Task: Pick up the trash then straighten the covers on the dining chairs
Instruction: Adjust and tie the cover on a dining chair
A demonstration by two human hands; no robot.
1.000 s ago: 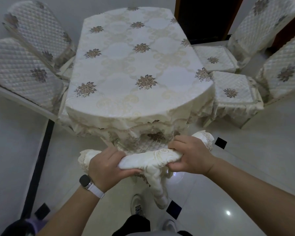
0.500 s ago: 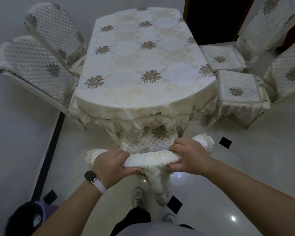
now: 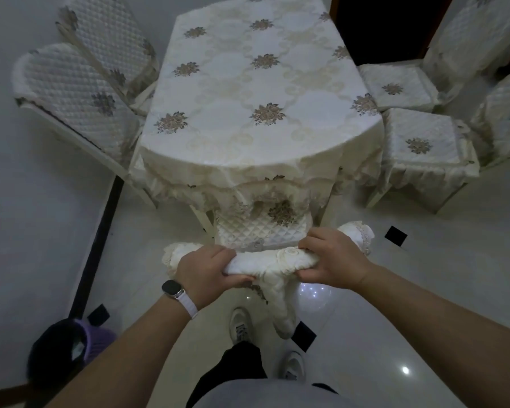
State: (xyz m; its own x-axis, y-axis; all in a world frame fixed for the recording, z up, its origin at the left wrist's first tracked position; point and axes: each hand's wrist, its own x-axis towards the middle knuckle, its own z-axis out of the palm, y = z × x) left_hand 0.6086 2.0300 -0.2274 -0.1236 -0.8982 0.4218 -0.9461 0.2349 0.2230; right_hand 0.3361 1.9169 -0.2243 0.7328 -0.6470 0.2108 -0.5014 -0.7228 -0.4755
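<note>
1. Our left hand (image 3: 206,269) is clenched round the bunched cream chair cover (image 3: 273,259), fingers over the top and thumb underneath. A watch (image 3: 173,288) on a white strap sits on that wrist.
2. Our right hand (image 3: 333,260) grasps the same roll of cloth further to the right, with the fingers wrapped over it and the thumb below.
3. The chair cover lies gathered along the top of the near chair (image 3: 262,231) and is stretched between both hands. Its lace-trimmed ends stick out past each fist (one to the left, one to the right), and a loose fold hangs down between our arms toward the floor (image 3: 424,290).
4. The near chair is pushed in at the rounded end of the tabletop (image 3: 248,92). Its quilted seat is partly under the hanging edge of the flowered tablecloth (image 3: 277,184).
5. The left chairs (image 3: 71,92) stand close against the tabletop's left side and show us their quilted backs.
6. The right chairs (image 3: 424,142) stand along the other side, with their seat cushions in plain view just beside the tablecloth's edge.
7. A purple trash bin (image 3: 100,334) lined with a dark bag stands on the floor at our lower left.
8. Our white shoes (image 3: 240,325) show beneath the hanging fold.
</note>
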